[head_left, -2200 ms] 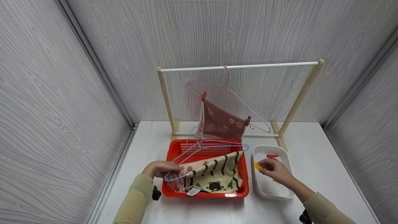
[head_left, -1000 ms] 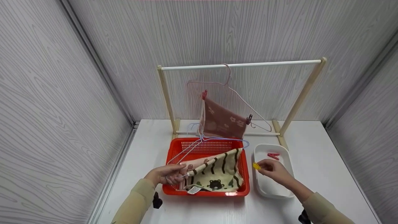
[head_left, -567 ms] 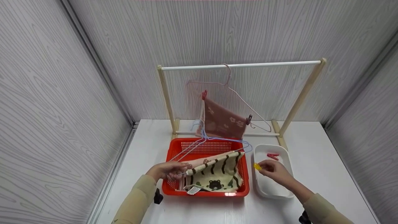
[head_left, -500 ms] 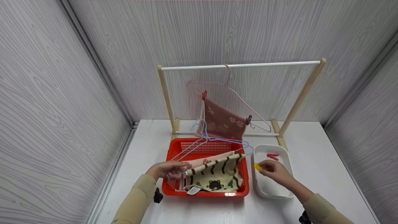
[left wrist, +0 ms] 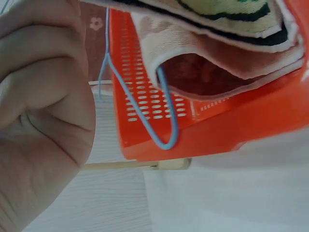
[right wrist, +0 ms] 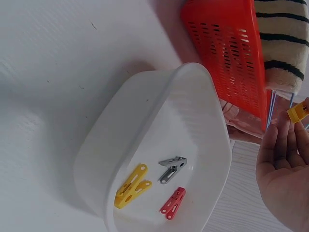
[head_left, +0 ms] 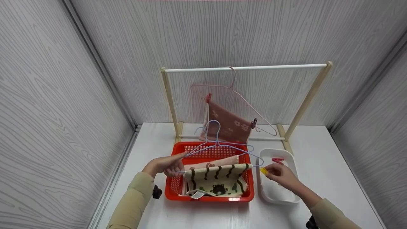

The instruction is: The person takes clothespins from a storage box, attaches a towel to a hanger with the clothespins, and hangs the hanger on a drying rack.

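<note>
In the head view my left hand grips the left end of the front blue hanger. Over its bottom bar hangs a cream cloth with dark stripes and a bear. A second blue hanger, carrying a pink cloth, is just behind, in the red basket. Its left loop stands apart from my left hand in the left wrist view. My right hand pinches a yellow clothespin between thumb and fingers, near the front hanger's right end and over the white basin's left side.
The red basket sits left of the white basin. Yellow, grey and red clothespins lie in the basin. Behind, a rack bears a pink hanger with a clipped dusty-pink cloth.
The front hanger has turned nearly level and parted from the hanger behind; its hook and right end moved right. My left hand has shifted slightly left and up. The right hand has barely moved.
</note>
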Action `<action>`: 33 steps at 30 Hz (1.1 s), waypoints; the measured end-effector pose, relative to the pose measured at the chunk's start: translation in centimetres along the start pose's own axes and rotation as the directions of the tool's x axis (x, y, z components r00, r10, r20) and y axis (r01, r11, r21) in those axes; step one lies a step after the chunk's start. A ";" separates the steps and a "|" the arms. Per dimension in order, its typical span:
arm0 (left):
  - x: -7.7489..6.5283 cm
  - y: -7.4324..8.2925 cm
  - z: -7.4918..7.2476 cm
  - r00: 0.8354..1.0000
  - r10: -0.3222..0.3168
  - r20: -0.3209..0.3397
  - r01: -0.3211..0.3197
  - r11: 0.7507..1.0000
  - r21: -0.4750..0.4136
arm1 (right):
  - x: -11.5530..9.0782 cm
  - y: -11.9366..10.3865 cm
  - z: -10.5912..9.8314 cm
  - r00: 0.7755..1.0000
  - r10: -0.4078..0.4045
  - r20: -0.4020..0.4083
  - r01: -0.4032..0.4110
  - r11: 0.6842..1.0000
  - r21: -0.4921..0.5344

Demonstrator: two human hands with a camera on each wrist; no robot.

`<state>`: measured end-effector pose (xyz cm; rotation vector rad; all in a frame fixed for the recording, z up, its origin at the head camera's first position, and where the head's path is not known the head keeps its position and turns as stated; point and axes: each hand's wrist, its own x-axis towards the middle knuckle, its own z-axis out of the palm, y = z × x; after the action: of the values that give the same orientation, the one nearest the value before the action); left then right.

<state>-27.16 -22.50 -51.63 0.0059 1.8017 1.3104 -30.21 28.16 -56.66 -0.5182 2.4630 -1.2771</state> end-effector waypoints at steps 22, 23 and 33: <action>-3.8 4.7 -2.2 0.991 0.111 -0.068 -0.103 0.988 0.118 | -0.4 0.3 -0.3 1.000 0.015 -0.008 -0.015 1.000 0.019; -3.9 5.0 -2.2 0.992 0.113 -0.065 -0.104 0.987 0.120 | -0.4 0.3 -0.3 1.000 0.016 -0.008 -0.016 1.000 0.021; -4.2 6.8 -2.4 0.985 0.116 -0.127 -0.099 0.986 0.137 | -0.5 0.3 -0.4 1.000 0.010 0.004 -0.010 0.999 0.033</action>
<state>-29.28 -23.32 -43.61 0.0895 2.0238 1.2923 -30.01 28.84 -56.67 -0.4985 2.4347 -1.3091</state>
